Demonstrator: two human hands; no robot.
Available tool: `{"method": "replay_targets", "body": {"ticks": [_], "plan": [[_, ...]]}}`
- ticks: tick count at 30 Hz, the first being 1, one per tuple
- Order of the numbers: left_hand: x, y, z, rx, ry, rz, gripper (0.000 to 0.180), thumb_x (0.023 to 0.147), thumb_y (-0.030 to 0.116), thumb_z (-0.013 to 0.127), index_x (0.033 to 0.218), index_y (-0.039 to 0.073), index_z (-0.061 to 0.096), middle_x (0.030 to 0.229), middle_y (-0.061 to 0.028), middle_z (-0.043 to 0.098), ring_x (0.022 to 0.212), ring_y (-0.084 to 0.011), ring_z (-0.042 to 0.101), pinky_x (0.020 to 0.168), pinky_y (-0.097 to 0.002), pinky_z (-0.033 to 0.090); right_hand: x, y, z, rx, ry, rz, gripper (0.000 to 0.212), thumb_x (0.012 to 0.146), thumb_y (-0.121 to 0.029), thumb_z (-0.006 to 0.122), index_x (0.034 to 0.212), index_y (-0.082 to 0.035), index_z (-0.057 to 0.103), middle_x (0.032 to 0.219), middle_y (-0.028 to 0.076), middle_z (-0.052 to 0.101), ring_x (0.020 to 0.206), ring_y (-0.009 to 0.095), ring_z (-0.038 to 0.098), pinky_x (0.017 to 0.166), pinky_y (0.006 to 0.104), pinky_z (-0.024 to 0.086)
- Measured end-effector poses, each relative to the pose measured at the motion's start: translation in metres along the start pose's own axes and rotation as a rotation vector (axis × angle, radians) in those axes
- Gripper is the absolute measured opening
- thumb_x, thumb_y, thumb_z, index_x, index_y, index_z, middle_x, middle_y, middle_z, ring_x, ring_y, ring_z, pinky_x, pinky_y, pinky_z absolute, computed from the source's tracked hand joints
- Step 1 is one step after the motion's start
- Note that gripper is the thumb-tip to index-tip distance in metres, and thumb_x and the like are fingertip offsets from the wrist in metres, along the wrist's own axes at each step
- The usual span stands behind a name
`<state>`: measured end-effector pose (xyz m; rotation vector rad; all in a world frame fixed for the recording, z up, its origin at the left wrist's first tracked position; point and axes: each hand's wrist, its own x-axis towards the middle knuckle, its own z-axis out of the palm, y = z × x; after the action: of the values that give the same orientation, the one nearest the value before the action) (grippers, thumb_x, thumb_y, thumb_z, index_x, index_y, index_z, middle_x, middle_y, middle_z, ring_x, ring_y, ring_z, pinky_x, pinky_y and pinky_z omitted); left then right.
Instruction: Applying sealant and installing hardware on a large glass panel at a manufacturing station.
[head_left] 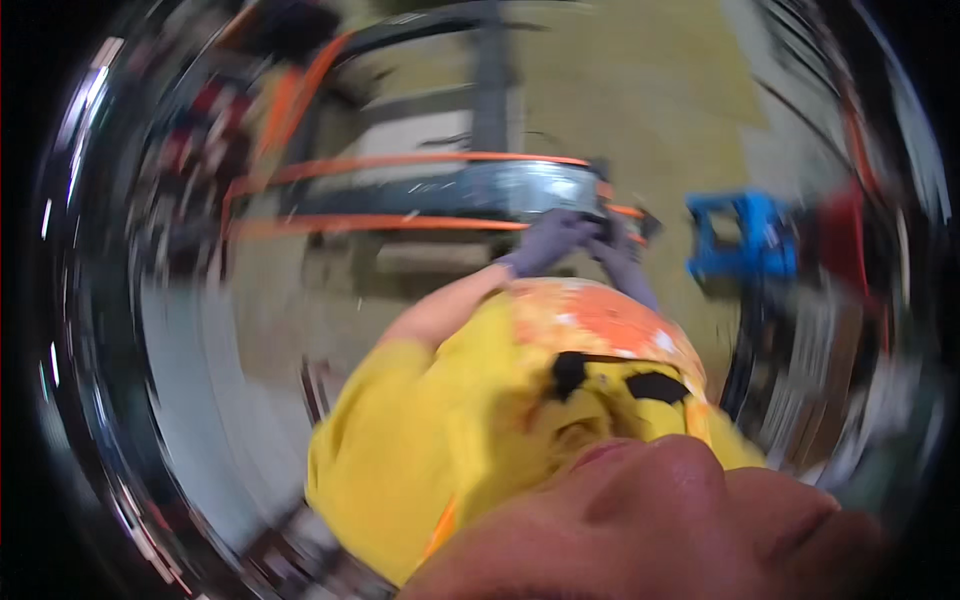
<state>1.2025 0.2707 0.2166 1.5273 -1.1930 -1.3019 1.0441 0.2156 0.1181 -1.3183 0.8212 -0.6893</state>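
Note:
Both hands wear purple-grey gloves and meet at the right end of a long dark beam (pixel 420 195) with orange edges. My left hand (pixel 552 240) reaches in from the left, its fingers curled against a small dark part at the beam's near edge. Close beside it, my right hand (pixel 620 258) is closed at the same spot, partly hidden and smeared by motion. What the fingers hold is too blurred to name. A shiny, pale clear-looking patch (pixel 555 188) lies on the beam just beyond my hands.
A dark upright post (pixel 490 80) joins the beam from the far side, near a white panel (pixel 415 135). Orange bars (pixel 290 110) stand at the far left. To the right is a blue frame-shaped object (pixel 740 235) beside a red one (pixel 843 240). Yellowish floor (pixel 630 90) stretches beyond.

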Motion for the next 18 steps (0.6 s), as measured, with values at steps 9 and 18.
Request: {"method": "replay_targets", "body": {"ticks": [9, 18], "plan": [[-0.016, -0.074, -0.032, -0.366, 0.185, -0.185, 0.024, 0.089, 0.025, 0.051, 0.095, 0.004, 0.059, 0.073, 0.0024, 0.051, 0.058, -0.0022, 0.044, 0.047, -0.0164, 0.033, -0.018, -0.032, -0.011, 0.097, 0.251, 0.276, 0.045, 0.072, -0.037, 0.072, 0.095, -0.006, 0.048, 0.065, 0.000, 0.049, 0.050, 0.007, 0.046, 0.043, 0.0208, 0.038], [-0.013, -0.109, -0.086, -0.421, 0.265, -0.248, 0.028, 0.088, 0.030, 0.053, 0.101, 0.006, 0.057, 0.081, -0.0020, 0.057, 0.060, -0.0073, 0.049, 0.051, -0.0200, 0.037, -0.038, -0.039, -0.046, 0.253, 0.609, 0.477, 0.032, 0.078, -0.042, 0.064, 0.074, -0.013, 0.052, 0.055, -0.003, 0.042, 0.043, 0.004, 0.037, 0.036, 0.0188, 0.029]]}}
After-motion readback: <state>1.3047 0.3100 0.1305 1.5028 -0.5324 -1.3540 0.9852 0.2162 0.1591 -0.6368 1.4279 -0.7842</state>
